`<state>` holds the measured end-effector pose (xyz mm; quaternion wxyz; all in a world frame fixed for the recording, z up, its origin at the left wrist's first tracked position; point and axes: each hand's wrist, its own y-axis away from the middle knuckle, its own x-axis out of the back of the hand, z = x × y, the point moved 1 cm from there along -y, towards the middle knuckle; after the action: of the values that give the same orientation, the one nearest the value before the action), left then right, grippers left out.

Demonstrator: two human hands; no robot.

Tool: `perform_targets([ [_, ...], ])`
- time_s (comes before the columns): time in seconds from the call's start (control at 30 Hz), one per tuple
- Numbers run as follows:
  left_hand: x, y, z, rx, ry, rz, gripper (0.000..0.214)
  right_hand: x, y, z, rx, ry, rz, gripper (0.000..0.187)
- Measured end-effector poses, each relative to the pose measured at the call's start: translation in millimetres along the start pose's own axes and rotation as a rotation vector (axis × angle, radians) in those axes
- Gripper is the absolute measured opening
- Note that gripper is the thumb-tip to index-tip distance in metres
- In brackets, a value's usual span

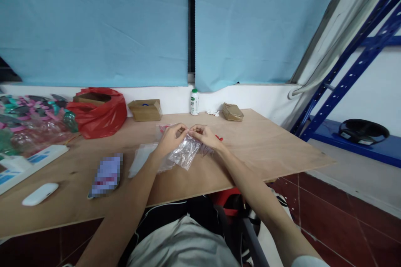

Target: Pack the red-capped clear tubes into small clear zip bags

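On the table [269,146], flat clear bags [141,156] lie to the left, whether finished or waiting I cannot tell; beside them, the crinkled clear bag [185,153], seemingly mid-work, is pinched at its top by the narrowed fingers of the left hand [171,137] and right hand [205,135].

Blue curtains [94,25], white wall [175,100], red tiled floor [332,200].

Colourless plastic bag [185,154]; pale brown, wood-grained table [266,146]; red carrier bag [97,123]; plain light-blue curtains [125,25]; white bottle [194,105] with green cap [194,91]; dark blue shelf [354,147]; dark red floor [328,204].
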<state>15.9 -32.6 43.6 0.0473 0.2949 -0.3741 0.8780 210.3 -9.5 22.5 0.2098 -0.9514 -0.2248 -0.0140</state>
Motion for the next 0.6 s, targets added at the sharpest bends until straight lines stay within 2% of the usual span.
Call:
perform_targets([
  [0.2, 4.5, 0.7, -5.5, 0.017, -0.03, 0.087, 0.021, 2.6, 0.1, -1.7, 0.004, -0.011, 0.012, 0.046],
  [0.47, -0.7, 1.3, -10.4, 0.031, 0.003, -0.041, 0.027, 2.3, 1.4, -1.6, 0.051, 0.062, -0.02, 0.045],
  [0.6, 0.9, 0.5, -9.5, 0.057, 0.012, 0.025, 0.026, 3.9, 0.3, -0.2, 0.019, 0.041, -0.014, 0.046],
])
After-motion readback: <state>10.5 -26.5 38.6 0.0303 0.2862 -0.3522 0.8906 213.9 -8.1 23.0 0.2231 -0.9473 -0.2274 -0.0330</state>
